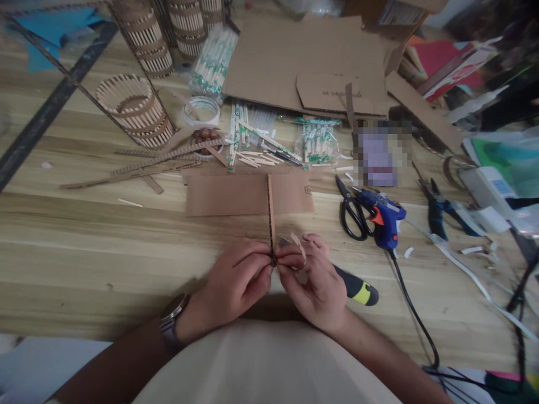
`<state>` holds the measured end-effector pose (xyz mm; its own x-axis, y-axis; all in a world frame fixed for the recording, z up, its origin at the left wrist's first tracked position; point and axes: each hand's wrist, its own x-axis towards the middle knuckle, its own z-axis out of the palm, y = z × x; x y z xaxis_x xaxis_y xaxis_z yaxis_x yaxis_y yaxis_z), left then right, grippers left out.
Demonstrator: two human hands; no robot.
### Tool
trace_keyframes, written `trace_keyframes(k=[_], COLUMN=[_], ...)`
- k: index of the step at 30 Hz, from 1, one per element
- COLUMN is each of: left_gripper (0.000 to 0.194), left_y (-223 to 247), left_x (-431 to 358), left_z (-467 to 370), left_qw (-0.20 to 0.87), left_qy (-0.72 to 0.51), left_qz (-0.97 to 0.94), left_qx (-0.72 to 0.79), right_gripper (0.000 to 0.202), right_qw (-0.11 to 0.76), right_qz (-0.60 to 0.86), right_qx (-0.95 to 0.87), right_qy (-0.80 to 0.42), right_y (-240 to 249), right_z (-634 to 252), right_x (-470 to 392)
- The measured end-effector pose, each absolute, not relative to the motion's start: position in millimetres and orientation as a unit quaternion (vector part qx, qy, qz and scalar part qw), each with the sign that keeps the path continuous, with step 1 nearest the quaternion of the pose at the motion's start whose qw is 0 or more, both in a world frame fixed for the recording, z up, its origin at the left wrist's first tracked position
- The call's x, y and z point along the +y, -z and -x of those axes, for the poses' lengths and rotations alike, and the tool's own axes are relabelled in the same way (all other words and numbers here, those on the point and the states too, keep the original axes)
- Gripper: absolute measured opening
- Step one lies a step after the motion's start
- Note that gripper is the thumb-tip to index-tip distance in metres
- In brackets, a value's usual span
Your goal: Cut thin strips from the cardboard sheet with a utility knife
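Note:
In front of my body, my left hand (242, 278) pinches the near end of a narrow cardboard strip (270, 210) between thumb and fingers. My right hand (318, 283) meets it there, fingertips closed on the same end. A thin curl of brown paper (300, 247) stands up by the right fingers. A tool with a black and yellow handle (360, 286) sticks out from behind the right palm; whether it is gripped or lies beneath, I cannot tell. Beyond the hands lies a flat cardboard rectangle (227, 195), and the strip reaches across it.
To the right are black scissors (353, 213), a blue glue gun (384, 219) with its cord, and pliers (440, 210). A stick-covered cylinder (135, 112), tape roll (201, 112), bagged sticks (318, 140) and large cardboard sheets (295, 62) lie toward the back.

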<state>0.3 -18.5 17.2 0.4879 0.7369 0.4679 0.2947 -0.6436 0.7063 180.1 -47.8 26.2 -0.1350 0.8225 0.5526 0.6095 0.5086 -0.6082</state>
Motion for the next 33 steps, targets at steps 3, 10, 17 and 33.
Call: trace_keyframes(k=[3, 10, 17, 33], left_gripper=[0.012, 0.011, 0.013, 0.018], left_y=[-18.6, -20.5, -20.3, -23.0], left_x=[-18.4, -18.2, -18.6, -18.2], left_z=[-1.2, -0.8, -1.5, -3.7], left_qw=[0.291, 0.323, 0.333, 0.399], left_qy=[-0.389, -0.367, -0.352, -0.325], left_qz=[-0.811, -0.800, -0.790, -0.758], left_qx=[0.325, 0.348, 0.374, 0.400], right_gripper=[0.019, 0.021, 0.024, 0.029], right_qw=[0.452, 0.451, 0.413, 0.412], right_qz=[0.487, 0.483, 0.489, 0.489], right_qx=[-0.736, -0.744, -0.767, -0.768], right_qy=[-0.128, -0.099, -0.048, -0.036], right_y=[-26.4, -25.0, -22.6, -21.1], right_z=[-179.4, -183.2, -187.0, -182.2], right_x=[-47.5, -49.2, -50.9, -51.1])
